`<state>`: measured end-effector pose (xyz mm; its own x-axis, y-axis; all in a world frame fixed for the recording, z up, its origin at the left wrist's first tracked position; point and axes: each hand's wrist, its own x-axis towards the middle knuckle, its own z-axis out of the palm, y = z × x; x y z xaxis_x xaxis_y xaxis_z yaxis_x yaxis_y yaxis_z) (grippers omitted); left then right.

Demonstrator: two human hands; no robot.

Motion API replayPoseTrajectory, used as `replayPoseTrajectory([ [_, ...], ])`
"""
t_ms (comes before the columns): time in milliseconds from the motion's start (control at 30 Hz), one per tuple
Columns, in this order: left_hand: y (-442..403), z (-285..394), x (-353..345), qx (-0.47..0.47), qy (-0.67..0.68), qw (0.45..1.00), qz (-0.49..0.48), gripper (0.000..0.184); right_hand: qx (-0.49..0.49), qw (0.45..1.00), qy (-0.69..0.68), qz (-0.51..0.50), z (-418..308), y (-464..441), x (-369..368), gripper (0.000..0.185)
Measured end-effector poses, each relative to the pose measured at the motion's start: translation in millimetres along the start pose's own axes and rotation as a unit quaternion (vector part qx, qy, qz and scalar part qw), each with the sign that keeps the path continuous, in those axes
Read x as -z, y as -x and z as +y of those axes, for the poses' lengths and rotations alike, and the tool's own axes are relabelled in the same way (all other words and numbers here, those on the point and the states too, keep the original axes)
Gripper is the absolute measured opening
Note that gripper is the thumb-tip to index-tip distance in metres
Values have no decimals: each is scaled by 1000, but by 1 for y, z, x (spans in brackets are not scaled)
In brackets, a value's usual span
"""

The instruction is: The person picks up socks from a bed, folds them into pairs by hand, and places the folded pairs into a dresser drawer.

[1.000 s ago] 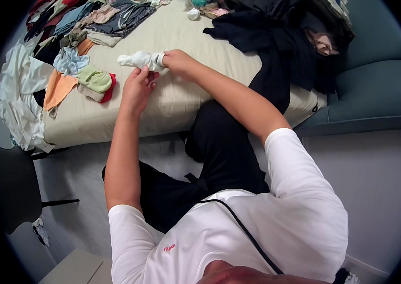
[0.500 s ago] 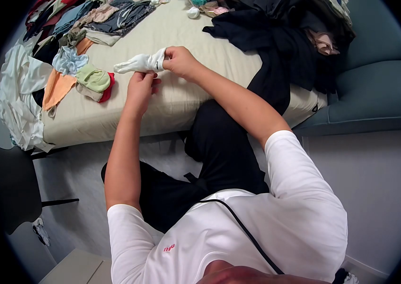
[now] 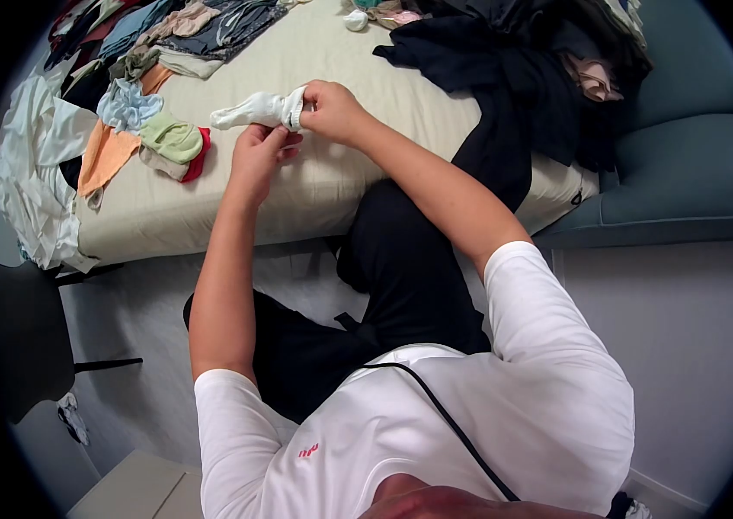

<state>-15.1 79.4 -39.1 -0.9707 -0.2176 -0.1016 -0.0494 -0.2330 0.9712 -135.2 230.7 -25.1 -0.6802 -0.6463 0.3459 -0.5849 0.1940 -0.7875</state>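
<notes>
A white sock [image 3: 256,111] is stretched between my hands above the bed, its toe end pointing left. My right hand [image 3: 332,110] pinches the cuff at the opening, fingers closed on the fabric. From below, my left hand [image 3: 261,154] grips the sock's underside near the cuff with thumb and fingers. Just left of my left hand lie a light green sock [image 3: 171,138] and a red piece of cloth [image 3: 199,156] partly beneath it. Beside them are a crumpled light blue cloth [image 3: 128,105] and an orange cloth [image 3: 107,157].
The cream-covered bed [image 3: 314,199] has a heap of dark clothes [image 3: 505,78] at right and mixed garments [image 3: 202,39] at upper left. White garments [image 3: 38,164] hang over its left edge. A teal sofa [image 3: 686,173] adjoins the right side; a dark chair [image 3: 25,337] stands at left.
The sock's cuff has been turned slightly and looks wider around my right fingers. My left thumb has shifted right and up toward the cuff.
</notes>
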Motion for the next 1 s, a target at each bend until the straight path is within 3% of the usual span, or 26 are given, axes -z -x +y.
replayPoseTrajectory([
  [67,-1,0,0,6,-12,1000,-3,27,-34,999,-7,-5,-6,1,0,25],
  [133,0,0,-2,12,-24,1000,-7,27,-124,961,-248,-9,-5,0,-2,23],
  [233,1,-2,-5,38,-80,996,-30,28,-144,966,-213,-35,-1,-1,0,24],
  [433,7,17,-11,45,19,999,-6,35,-115,974,-193,7,15,-4,-1,21],
  [500,3,26,-4,83,280,956,27,43,-87,985,-147,6,14,-1,0,20],
  [567,-1,23,3,75,308,947,49,46,-59,993,-99,6,14,2,5,19],
  [633,-7,16,9,67,356,927,97,47,-147,965,-210,-45,0,7,15,19],
  [667,-11,11,11,66,357,927,97,47,-147,966,-210,-46,-2,8,18,19],
  [767,-13,8,10,70,385,911,133,49,-126,902,-411,-31,13,10,21,20],
  [900,-13,5,2,41,385,907,164,48,-179,864,-471,17,19,24,37,22],
  [1000,-12,5,-6,37,377,909,173,47,-156,881,-448,3,24,33,45,22],
])
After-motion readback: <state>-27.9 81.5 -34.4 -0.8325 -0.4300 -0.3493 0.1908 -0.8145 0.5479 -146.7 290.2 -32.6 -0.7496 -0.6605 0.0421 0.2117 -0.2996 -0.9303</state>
